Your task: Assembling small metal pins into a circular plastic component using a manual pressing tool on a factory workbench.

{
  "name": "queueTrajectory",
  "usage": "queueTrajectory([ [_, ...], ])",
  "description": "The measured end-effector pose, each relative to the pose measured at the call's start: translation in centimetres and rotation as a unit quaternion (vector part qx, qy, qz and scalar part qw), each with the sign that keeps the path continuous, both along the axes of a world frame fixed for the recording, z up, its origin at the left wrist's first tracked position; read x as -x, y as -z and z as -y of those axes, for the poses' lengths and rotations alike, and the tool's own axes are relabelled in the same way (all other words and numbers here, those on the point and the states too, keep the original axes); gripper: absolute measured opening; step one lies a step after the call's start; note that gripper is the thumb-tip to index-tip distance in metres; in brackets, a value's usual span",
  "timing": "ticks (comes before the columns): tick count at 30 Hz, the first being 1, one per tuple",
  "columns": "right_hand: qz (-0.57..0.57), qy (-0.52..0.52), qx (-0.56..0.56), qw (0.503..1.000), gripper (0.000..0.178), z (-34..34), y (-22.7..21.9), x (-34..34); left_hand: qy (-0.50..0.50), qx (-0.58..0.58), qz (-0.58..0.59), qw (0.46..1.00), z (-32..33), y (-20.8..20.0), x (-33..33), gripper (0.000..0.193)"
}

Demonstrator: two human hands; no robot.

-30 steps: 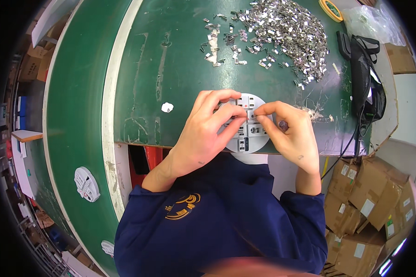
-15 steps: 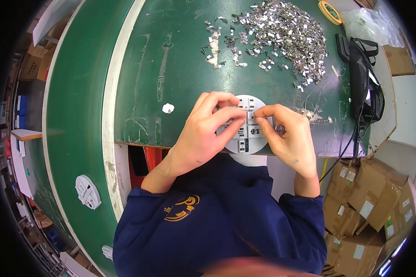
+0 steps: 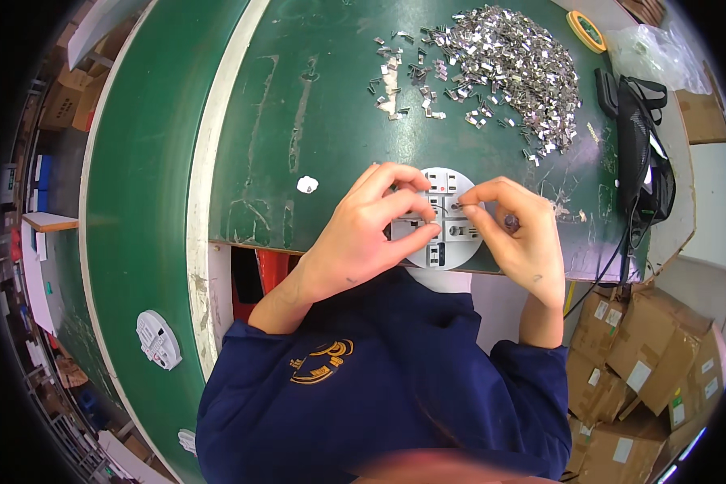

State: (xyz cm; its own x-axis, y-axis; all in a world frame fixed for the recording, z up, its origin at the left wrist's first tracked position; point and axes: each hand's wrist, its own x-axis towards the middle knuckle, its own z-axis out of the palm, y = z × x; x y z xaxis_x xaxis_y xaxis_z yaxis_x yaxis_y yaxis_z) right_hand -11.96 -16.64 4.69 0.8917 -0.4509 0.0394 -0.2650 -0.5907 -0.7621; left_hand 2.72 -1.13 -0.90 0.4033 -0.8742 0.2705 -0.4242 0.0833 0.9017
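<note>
A round light-grey plastic disc [image 3: 452,256] with raised blocks and dark slots lies at the table's near edge. My left hand [image 3: 371,216] reaches over its left side. The thumb and index finger there have a small gap between them, and I see nothing held. From the right, my right hand [image 3: 524,234] pinches close above the middle of the disc, at one of its slotted blocks. What sits between those fingertips is too small to make out. A dark round object [image 3: 511,223] shows in the curl of the right hand; its kind is unclear.
Beyond the disc lies a large heap of small metal clips [image 3: 516,73]. A yellow tape roll [image 3: 586,32], a clear plastic bag [image 3: 657,56] and a black mesh bag [image 3: 645,161] stand right. Another grey disc [image 3: 158,340] lies on the green strip at left. Cardboard boxes [image 3: 621,355] are stacked lower right.
The left thumb and index finger have parted slightly over the disc. My right hand stays pinched at nearly the same spot. The whole view has shifted a little.
</note>
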Motion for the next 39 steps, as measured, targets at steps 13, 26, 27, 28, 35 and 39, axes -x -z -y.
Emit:
queueTrajectory([
  [13, -0.002, -0.036, -0.011, 0.999, 0.009, -0.2, -0.3, -1.0, -0.016, 0.041, 0.010, 0.999, 1.3, 1.0, -0.3, 0.016],
  [26, -0.030, -0.028, 0.004, 0.999, 0.008, 0.1, -0.1, -1.6, -0.007, 0.045, 0.010, 0.999, 1.6, 1.5, -0.8, 0.014],
  [27, -0.030, -0.028, 0.006, 0.999, 0.008, 0.1, -0.1, -1.6, -0.009, 0.046, 0.007, 0.999, 1.6, 1.5, -0.7, 0.014],
  [28, -0.029, -0.027, 0.007, 0.999, 0.008, 0.0, -0.1, -1.6, -0.011, 0.046, 0.005, 0.999, 1.5, 1.4, -0.7, 0.014],
  [35, -0.026, -0.033, -0.008, 0.999, 0.007, -0.2, -0.4, -1.5, 0.000, 0.035, -0.011, 0.999, 1.1, 0.9, -0.6, 0.014],
  [39, -0.026, -0.030, -0.018, 0.999, 0.006, -0.1, -0.2, -1.6, 0.007, 0.031, -0.015, 0.999, 1.0, 1.0, -0.7, 0.014],
])
